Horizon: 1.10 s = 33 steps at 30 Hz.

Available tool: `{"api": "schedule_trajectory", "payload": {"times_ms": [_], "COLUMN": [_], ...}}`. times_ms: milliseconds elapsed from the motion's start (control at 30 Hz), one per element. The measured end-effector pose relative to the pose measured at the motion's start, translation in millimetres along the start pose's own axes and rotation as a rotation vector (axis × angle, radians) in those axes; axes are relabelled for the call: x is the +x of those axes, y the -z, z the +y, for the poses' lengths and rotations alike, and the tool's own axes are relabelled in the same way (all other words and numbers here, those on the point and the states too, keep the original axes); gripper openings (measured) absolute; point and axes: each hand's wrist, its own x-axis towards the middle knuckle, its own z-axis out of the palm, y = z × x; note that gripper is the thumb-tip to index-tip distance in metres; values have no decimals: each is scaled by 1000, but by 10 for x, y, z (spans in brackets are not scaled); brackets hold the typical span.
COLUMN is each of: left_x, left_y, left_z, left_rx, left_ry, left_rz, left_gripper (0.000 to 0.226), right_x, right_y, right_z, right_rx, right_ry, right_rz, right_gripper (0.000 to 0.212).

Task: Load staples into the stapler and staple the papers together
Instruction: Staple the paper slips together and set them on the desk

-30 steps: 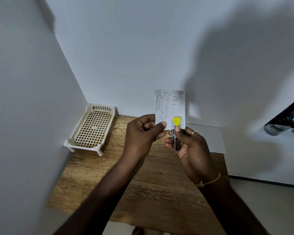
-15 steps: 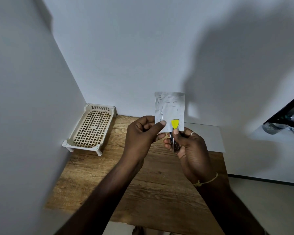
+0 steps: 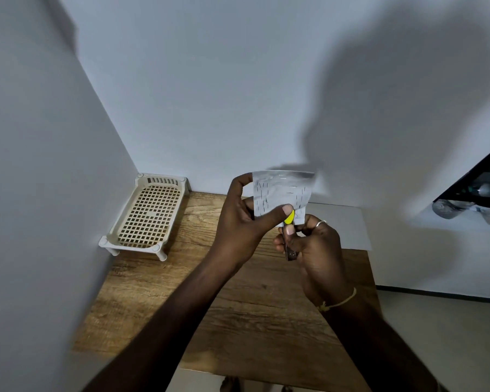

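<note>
The stapler (image 3: 290, 250) is held up over the wooden table (image 3: 238, 306) in the right hand (image 3: 316, 251), whose fingers are curled round its metal body with the thumb lying along the near side. Its yellow nose (image 3: 289, 218) sits at the lower edge of the papers (image 3: 280, 193), which we see raised in front of the back wall. Compared with half a second ago, the left hand (image 3: 238, 222) has changed its hold. Then it only pinched the lower left corner. Now its forefinger reaches up to the top left corner and its thumb presses across the bottom edge, half covering the yellow nose. The papers also look turned wider to us, with the top edge folded back. We judge that the sheets are being steadied and squared in the mouth of the stapler, so loading seems to be done and a squeeze is likely the next step. We cannot tell whether a staple has gone in here. As for writing, we can read nothing. The papers carry only short dark dashes, which may be staples or pen marks, and no brand shows on the stapler.
</note>
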Motion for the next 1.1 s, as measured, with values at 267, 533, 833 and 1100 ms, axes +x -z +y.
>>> {"api": "schedule_trajectory", "payload": {"times_ms": [267,533,833,1100], "left_x": [-20,16,-18,-44], "left_y": [-4,53,42,35], "left_z": [-328,-271,-232,-217], "left_rx": [-59,70,115,132], "left_ry": [39,34,96,93], "left_rz": [17,4,126,208], "left_gripper": [59,32,21,19], "right_x": [-10,61,30,-15], "right_y": [-32,-31,7,0], "right_z": [167,181,238,310], "right_rx": [-1,-35,-4,52], "right_ry": [-50,-41,-53,68], "right_rz": [110,46,-72,-45], "right_gripper": [5,14,9,24]}}
